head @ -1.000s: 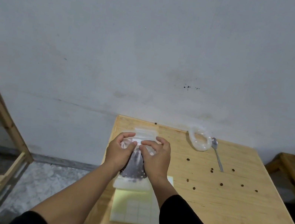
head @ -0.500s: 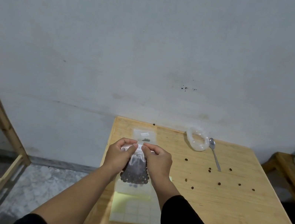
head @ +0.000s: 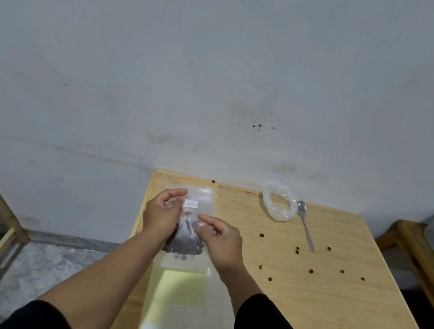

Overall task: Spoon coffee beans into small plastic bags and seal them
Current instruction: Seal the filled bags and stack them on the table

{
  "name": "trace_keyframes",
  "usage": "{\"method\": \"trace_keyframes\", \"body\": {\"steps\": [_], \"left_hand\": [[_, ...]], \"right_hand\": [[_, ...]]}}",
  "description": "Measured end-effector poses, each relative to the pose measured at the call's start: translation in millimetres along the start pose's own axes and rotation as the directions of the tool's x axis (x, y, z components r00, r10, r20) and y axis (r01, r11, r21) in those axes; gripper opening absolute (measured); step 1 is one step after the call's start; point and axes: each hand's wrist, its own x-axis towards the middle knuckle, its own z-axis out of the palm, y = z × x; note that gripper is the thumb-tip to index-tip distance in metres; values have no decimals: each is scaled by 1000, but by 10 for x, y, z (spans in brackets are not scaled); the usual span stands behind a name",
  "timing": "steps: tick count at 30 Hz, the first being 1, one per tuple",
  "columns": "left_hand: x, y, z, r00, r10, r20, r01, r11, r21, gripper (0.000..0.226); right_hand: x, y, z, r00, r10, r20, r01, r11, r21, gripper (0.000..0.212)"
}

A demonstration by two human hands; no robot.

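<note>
Small white label (head: 191, 203), writing too blurred

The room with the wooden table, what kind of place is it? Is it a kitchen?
Probably not a kitchen; it looks like a plain workroom. A bare grey wall, a small wooden table with loose coffee beans, and a spoon.

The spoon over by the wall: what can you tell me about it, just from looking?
The spoon is a slim, silvery piece that looks like metal, with a small oval bowl and a long thin handle. It lies flat on the wooden table, bowl toward the wall, handle running back toward the person. Neither hand touches it. Its bowl sits right beside a crumpled clear plastic bag; whether they touch is unclear. Loose coffee beans are scattered around the handle's end.
</note>
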Motion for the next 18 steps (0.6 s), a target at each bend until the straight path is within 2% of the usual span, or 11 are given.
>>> {"method": "trace_keyframes", "body": {"steps": [5, 8, 10, 14, 18], "left_hand": [[255, 0, 241, 1000, 13, -6, -12, 999, 46, 19], [373, -35, 340, 999, 13, 52, -24, 976, 219, 31], [454, -89, 398, 998, 13, 61, -34, 935, 353, 41], [616, -245, 506, 998, 45, 50, -63, 872, 485, 46], [709, -358, 577, 995, 16, 102, -81, 729, 680, 50]], "right_hand": [[403, 85, -165, 999, 18, -27, -19, 999, -33, 23], [712, 141, -207, 997, 41, -72, -44, 998, -51, 25], [898, 184, -211, 997, 47, -65, -51, 996, -75, 27], [1204, 258, -177, 1000, 27, -12, -29, 976, -217, 28], [1413, 355, -105, 999, 4, 39, 12, 916, -401, 28]]}}
